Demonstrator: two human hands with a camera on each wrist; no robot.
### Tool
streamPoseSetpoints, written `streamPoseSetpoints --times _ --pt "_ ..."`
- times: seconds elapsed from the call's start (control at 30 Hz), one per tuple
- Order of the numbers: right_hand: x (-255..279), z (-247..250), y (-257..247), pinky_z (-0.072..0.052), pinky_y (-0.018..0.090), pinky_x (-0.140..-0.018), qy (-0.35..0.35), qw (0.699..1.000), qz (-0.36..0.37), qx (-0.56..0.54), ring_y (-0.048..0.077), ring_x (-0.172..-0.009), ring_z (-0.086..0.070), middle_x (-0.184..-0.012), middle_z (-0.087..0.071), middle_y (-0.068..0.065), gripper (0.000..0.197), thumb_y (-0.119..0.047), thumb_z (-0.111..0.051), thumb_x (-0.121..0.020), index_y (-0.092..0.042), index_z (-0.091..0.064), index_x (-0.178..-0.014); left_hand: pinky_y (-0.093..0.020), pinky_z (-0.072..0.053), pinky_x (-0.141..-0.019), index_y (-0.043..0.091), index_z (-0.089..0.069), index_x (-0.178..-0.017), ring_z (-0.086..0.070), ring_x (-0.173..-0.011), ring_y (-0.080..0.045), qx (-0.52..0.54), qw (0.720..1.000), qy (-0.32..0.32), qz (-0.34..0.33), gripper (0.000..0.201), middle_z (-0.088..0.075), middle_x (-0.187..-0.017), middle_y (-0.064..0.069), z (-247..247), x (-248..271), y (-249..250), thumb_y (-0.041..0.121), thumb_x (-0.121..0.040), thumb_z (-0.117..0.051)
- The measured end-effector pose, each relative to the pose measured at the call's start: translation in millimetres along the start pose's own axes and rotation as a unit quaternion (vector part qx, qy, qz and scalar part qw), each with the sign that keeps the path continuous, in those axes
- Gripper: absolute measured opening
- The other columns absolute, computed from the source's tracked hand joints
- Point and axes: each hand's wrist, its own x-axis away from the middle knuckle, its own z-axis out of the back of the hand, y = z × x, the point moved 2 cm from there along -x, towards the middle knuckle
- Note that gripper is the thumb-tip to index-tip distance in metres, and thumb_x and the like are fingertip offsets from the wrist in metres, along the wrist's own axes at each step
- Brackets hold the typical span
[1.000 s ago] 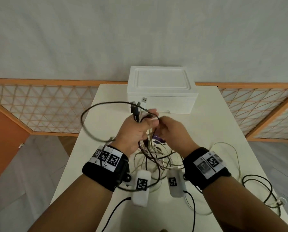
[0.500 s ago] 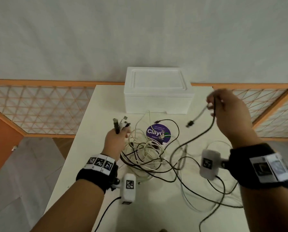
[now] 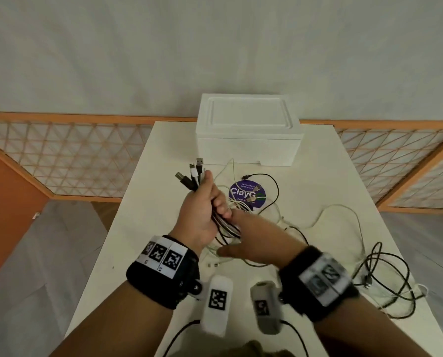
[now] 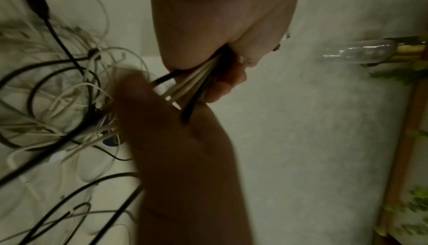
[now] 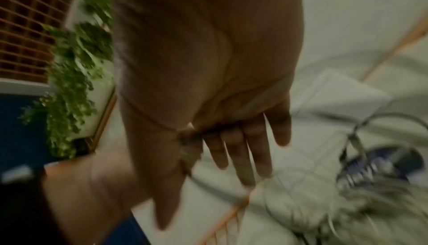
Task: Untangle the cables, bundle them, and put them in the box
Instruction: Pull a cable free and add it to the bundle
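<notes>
My left hand (image 3: 205, 210) is raised over the table and grips a bunch of black and white cable ends, their plugs (image 3: 193, 173) fanning out above the fist. The strands (image 4: 199, 82) leave the fist below and run down into a loose tangle (image 3: 256, 210) on the table. My right hand (image 3: 243, 238) is just under the left, fingers (image 5: 241, 153) straight and spread, touching the hanging strands and holding nothing. The white foam box (image 3: 248, 130) stands at the far end with its lid on.
A purple round sticker (image 3: 243, 193) lies under the tangle. One black cable (image 3: 385, 274) lies coiled near the right edge of the white table (image 3: 161, 155). An orange lattice fence runs behind and beside it.
My right hand has let go of the black cable it held up at the right and come back in under the left hand. The left hand has risen a little with its plugs.
</notes>
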Motion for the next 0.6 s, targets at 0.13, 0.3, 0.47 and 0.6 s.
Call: streamPoseSetpoints --times 0.13,0.3,0.47,0.6 --pt "-7.0 -23.9 22.1 -0.043 0.030 -0.071 0.002 0.998 -0.022 0.055 0.023 -0.088 -0.061 -0.093 -0.067 0.004 0.015 -0.034 -0.053 -0.093 -0.019 -0.056 -0.096 -0.018 -0.025 -0.038 0.020 -0.032 -0.050 -0.023 -0.033 -0.008 0.047 0.998 0.034 -0.031 0.055 -0.026 -0.044 0.006 25.1 5.2 18.4 0.049 -0.096 -0.045" --pt "25.9 -25.5 87.4 -0.037 0.023 -0.062 -0.017 0.998 -0.062 -0.025 0.012 -0.068 -0.051 -0.068 -0.051 -0.004 0.032 -0.049 -0.063 -0.085 -0.019 -0.055 -0.077 -0.018 -0.017 -0.035 0.021 -0.028 -0.058 -0.018 -0.029 -0.008 0.112 0.972 0.204 0.000 0.050 -0.023 -0.041 0.007 119.4 2.7 12.6 0.047 -0.099 -0.043" --pt "44.7 -57.6 110.2 -0.039 0.021 -0.066 -0.093 0.988 -0.125 -0.014 0.006 -0.067 -0.051 -0.070 -0.056 -0.004 0.053 -0.064 -0.041 -0.087 -0.017 -0.063 -0.080 -0.020 -0.021 -0.036 0.021 -0.029 -0.060 -0.022 -0.030 -0.009 0.112 0.959 0.246 0.083 0.045 -0.024 -0.042 0.006 151.0 23.3 -57.8 0.032 -0.099 -0.048" --pt "35.7 -64.5 114.0 -0.044 0.029 -0.092 -0.024 0.989 -0.135 0.061 0.014 -0.102 -0.059 -0.105 -0.065 -0.003 0.057 -0.067 -0.038 -0.086 -0.022 -0.068 -0.104 -0.028 -0.027 -0.049 0.018 -0.037 -0.063 -0.030 -0.035 -0.012 0.126 0.958 0.228 0.122 0.027 -0.032 -0.049 0.004 159.8 33.5 -86.4 0.017 -0.089 -0.046"
